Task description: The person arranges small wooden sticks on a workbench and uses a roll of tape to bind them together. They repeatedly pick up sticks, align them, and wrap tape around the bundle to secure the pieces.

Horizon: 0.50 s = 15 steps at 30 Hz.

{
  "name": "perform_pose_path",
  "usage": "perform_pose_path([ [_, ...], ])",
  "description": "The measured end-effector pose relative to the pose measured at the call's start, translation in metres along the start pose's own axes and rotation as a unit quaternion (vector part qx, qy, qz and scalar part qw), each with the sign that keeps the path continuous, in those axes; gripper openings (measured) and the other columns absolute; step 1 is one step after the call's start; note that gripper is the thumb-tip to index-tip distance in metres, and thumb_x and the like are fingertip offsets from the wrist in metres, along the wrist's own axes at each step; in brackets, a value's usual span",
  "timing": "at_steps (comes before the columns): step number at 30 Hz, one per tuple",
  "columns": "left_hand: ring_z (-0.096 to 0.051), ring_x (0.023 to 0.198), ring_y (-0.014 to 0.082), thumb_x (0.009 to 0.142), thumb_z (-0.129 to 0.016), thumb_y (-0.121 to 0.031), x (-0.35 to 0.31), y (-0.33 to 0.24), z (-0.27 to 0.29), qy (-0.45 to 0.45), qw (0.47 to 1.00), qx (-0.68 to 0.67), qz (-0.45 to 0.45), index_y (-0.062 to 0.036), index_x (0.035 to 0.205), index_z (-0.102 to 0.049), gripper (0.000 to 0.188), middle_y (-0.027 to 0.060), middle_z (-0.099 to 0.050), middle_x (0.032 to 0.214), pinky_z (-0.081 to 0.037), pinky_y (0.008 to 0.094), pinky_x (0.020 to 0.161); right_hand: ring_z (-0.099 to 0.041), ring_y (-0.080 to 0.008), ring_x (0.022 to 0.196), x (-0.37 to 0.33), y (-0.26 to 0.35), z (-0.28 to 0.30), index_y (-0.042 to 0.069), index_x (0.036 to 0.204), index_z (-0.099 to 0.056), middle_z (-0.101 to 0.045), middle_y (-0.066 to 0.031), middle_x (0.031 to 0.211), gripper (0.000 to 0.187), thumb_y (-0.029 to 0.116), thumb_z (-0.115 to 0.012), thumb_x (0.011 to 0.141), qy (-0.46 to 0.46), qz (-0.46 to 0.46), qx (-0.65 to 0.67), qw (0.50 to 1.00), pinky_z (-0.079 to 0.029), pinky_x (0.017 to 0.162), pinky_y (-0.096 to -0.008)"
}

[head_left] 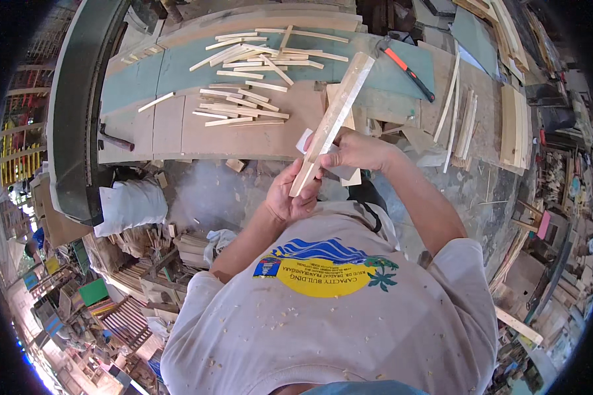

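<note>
A pale wooden bar [341, 93] slants up and away to the right in front of my chest. Its near end rests in my left hand [288, 197], with the fingers curled round it from below. My right hand [359, 151] grips the bar a little farther up, the thumb lying along its side. Beneath the hands a white flat piece [304, 139] sticks out; what it is, I cannot make out. Beyond the bar, several thin wooden sticks [250, 64] lie in a loose heap, and a second group of short sticks [240, 108] lies closer to me.
On the workbench [128, 138], a hammer [407, 71] with an orange and black handle lies right of the bar. Longer strips [466, 125] rest at the right. A dark metal machine beam [79, 99] stands left, above a white sack [132, 205]. Wood scraps crowd the floor.
</note>
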<state>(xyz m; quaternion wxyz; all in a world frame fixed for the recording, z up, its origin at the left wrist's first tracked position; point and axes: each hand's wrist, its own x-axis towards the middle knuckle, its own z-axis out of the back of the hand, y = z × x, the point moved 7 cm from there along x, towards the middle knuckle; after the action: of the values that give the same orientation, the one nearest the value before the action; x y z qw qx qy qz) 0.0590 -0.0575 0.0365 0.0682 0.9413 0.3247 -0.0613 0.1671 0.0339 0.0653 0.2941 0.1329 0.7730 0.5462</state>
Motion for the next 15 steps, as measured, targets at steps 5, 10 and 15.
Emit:
perform_pose_path([
  [5,-0.065,0.061,0.0218,0.102,-0.054,-0.041,-0.01,-0.066,-0.008,-0.324,0.689,0.639,-0.104,0.0025,0.119,-0.056,0.046,0.0137,-0.068,0.08,-0.052,0.0319,0.058,-0.063,-0.0196,0.105,0.008,-0.02,0.016,0.001,0.131,-0.058,-0.066,-0.0107,0.117,0.068,0.049,-0.077,0.087,-0.108,-0.005,0.003,0.994,-0.051,0.094,-0.0359],
  [10,-0.072,0.079,0.0302,0.089,-0.073,-0.039,-0.012,-0.073,-0.026,-0.446,0.28,0.848,-0.052,0.0041,0.111,-0.059,0.05,0.0198,-0.071,0.083,-0.056,0.0428,0.074,-0.062,-0.0256,0.114,0.027,-0.008,0.005,-0.001,0.135,-0.055,-0.065,-0.0165,0.124,0.062,0.037,-0.074,0.09,-0.111,-0.056,-0.136,0.983,-0.049,0.098,-0.0379],
  [15,-0.055,0.049,0.017,0.091,-0.073,-0.034,-0.013,-0.058,-0.001,-0.29,0.785,0.546,-0.033,-0.0035,0.093,-0.053,0.036,0.0052,-0.057,0.062,-0.042,0.0316,0.044,-0.062,-0.027,0.118,0.021,0.003,0.004,0.005,0.139,-0.054,-0.064,-0.0152,0.13,0.06,0.029,-0.075,0.089,-0.082,-0.014,-0.144,0.986,-0.049,0.1,-0.0369],
])
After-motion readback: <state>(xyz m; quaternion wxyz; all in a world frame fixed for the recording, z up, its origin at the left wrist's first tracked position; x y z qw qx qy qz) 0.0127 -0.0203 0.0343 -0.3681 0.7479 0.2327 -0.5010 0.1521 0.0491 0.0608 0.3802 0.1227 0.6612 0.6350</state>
